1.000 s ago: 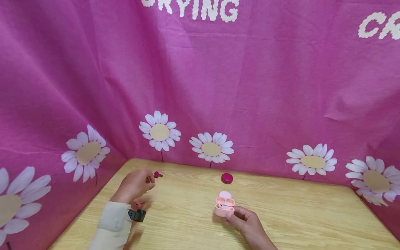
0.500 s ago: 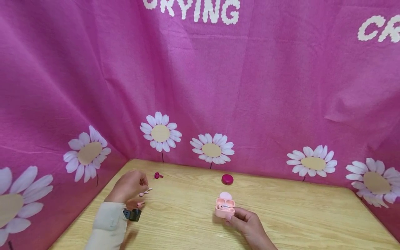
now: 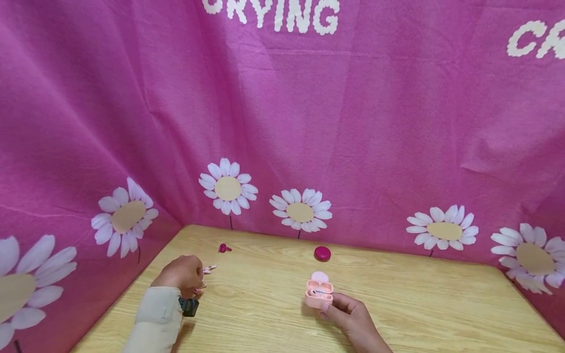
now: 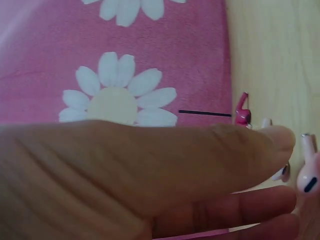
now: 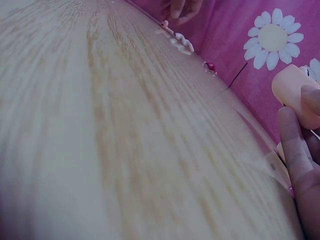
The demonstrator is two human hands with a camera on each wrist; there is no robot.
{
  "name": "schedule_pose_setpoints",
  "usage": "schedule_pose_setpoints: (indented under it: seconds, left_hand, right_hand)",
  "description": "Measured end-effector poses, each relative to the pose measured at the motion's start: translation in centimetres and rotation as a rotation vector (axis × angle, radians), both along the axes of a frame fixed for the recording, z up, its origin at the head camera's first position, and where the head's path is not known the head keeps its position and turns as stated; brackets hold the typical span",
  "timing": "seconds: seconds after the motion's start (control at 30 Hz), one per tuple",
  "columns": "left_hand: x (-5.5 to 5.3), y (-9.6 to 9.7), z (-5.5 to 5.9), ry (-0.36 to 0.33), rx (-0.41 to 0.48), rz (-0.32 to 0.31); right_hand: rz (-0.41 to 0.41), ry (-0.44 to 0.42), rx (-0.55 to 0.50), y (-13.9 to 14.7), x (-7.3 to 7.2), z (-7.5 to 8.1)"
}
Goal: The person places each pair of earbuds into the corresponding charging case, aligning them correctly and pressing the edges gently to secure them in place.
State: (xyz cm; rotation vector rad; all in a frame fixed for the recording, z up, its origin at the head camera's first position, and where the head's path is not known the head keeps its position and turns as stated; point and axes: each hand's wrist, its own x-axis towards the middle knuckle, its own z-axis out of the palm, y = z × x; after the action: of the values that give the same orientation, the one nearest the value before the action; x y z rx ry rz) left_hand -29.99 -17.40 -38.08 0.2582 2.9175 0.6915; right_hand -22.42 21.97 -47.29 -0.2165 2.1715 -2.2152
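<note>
My right hand grips a peach-pink earbud case by its side, lid up, with something small and dark-tipped in one of its wells. In the right wrist view the fingers curl round the case. At the left, my left hand reaches down over the table, thumb and fingers loosely extended. Under its fingertips lie pink earbuds, partly hidden by the hand. White earbuds lie just beyond its knuckles. In the left wrist view, a pale pink earbud shows just past the thumb.
A dark pink earbud pair lies farther back on the wooden table. Behind the held case are a pale pink disc-shaped case and a dark pink round case. A magenta cloth with daisies hangs round the table's edges.
My left hand has drawn back from beside the dark pink earbuds, past the white ones, and lowered toward the pink earbuds. The right hand and its case have stayed almost in place.
</note>
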Motion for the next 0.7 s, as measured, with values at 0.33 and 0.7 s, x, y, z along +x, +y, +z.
schedule_pose_setpoints:
  seconds: [0.33,0.7]
  left_hand:
    - [-0.2,-0.1,-0.8,-0.053,0.006,0.011]
    - [-0.5,-0.2,-1.3,-0.043,-0.012,0.005]
  right_hand:
    - [-0.023,0.002,0.013,-0.2,0.2,0.0]
    - [-0.019,-0.02,-0.041,-0.2,0.1,0.0]
